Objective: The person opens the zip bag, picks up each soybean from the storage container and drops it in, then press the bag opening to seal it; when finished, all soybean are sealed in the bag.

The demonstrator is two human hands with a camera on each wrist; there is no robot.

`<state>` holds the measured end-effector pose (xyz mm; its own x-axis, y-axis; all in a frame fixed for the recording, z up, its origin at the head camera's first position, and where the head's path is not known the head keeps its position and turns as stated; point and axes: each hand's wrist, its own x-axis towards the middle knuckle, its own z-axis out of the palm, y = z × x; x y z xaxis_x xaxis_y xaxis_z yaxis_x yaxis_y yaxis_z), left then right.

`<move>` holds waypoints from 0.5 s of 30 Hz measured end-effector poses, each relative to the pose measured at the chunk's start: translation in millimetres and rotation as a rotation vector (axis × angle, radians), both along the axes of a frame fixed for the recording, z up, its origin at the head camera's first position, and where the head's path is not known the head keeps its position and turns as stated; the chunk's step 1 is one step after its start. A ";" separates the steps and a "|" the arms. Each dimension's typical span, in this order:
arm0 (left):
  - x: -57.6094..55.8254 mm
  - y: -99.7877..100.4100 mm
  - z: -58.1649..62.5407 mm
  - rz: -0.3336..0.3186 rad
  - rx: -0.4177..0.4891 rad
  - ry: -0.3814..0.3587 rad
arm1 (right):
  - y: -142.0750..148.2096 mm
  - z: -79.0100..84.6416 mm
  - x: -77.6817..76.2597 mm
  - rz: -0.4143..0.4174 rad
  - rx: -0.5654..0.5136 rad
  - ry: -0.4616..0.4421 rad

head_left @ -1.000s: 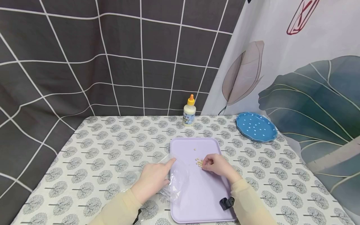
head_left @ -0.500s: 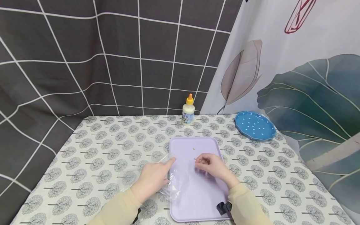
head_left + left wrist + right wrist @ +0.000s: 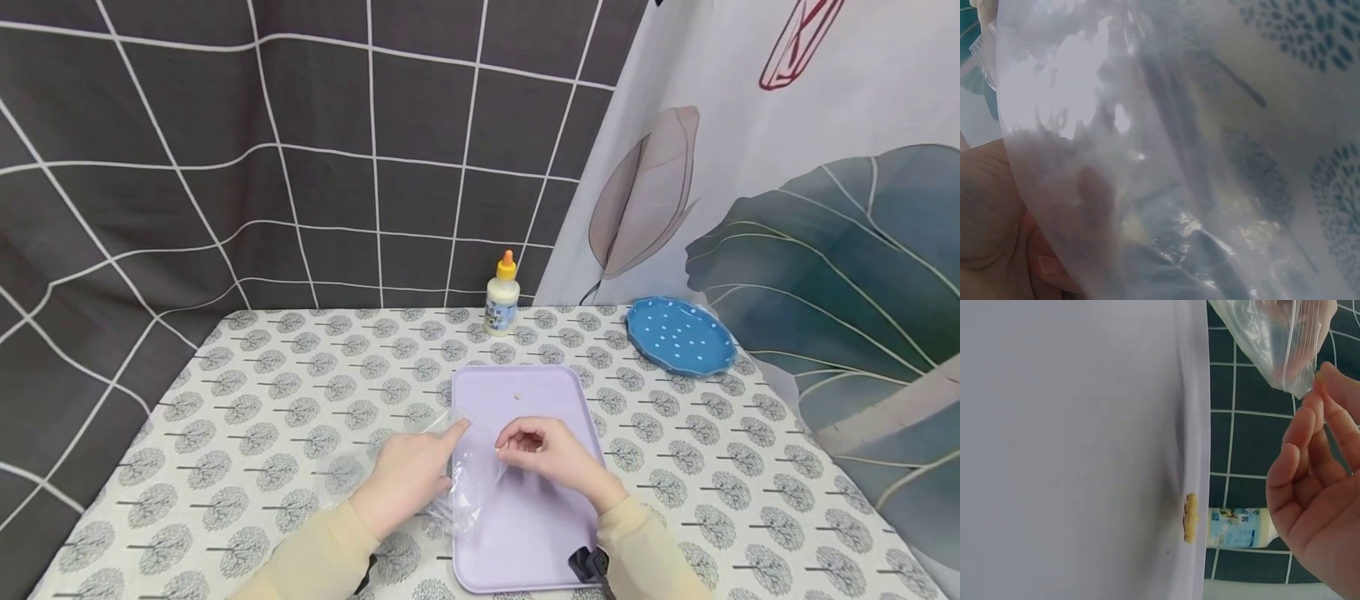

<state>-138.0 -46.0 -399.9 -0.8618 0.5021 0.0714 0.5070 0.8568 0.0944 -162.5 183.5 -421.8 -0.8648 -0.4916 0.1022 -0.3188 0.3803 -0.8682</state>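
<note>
My left hand [image 3: 408, 473] holds a clear zip bag [image 3: 468, 492] over the left edge of a lilac tray [image 3: 536, 542]. Its index finger points along the bag's mouth, and the left wrist view is mostly filled by shiny plastic. Above the tray, my right hand [image 3: 555, 458] has thumb and fingertips together beside the bag's mouth. A small yellowish bit, apparently a soybean [image 3: 1319, 377], shows at those fingertips. Several more soybeans [image 3: 1190, 517] lie clustered on the tray, hidden behind the right hand in the head view. One soybean [image 3: 517, 397] lies apart, farther back.
A glue bottle [image 3: 502, 302] with a yellow cap and orange tip stands upright behind the tray. At the back right is a blue dotted plate [image 3: 678, 337]. A tree-print cloth [image 3: 285, 417] covers the table, and a dark grid curtain [image 3: 315, 192] hangs behind.
My right hand has moved left from the bean cluster to the bag's mouth, its fingertips pinched. My left hand and the bag have stayed in place.
</note>
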 end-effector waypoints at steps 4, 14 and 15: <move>-0.5 -0.1 -0.7 -0.001 0.003 0.004 | -1.5 1.0 0.4 0.007 0.022 -0.001; 0.6 -1.1 0.3 -0.001 0.010 0.022 | 2.3 -2.2 -1.8 -0.017 0.047 -0.006; 0.6 -1.2 0.3 -0.001 0.011 0.023 | 3.3 -2.4 -2.3 -0.016 0.047 -0.006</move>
